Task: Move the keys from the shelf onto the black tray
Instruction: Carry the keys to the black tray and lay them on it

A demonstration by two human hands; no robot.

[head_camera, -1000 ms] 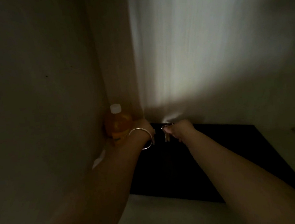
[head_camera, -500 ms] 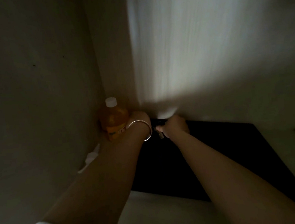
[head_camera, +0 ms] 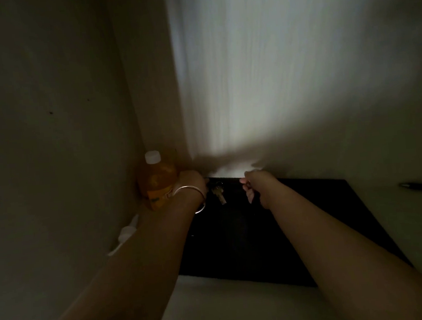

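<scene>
Keys point(head_camera: 218, 193) lay on the tray's point(head_camera: 311, 214) far edge, the move apparently done; right hand point(head_camera: 254, 189) hovered loosely curled and empty, left hand's point(head_camera: 194, 184) fingers hidden.

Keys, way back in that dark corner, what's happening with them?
A person reaches both arms into a dim corner. The keys lie at the far edge of the black tray, between the left hand and the right hand. The right hand is apart from them; the left hand's fingers are hidden, so contact is unclear. An orange bottle stands beside.
</scene>
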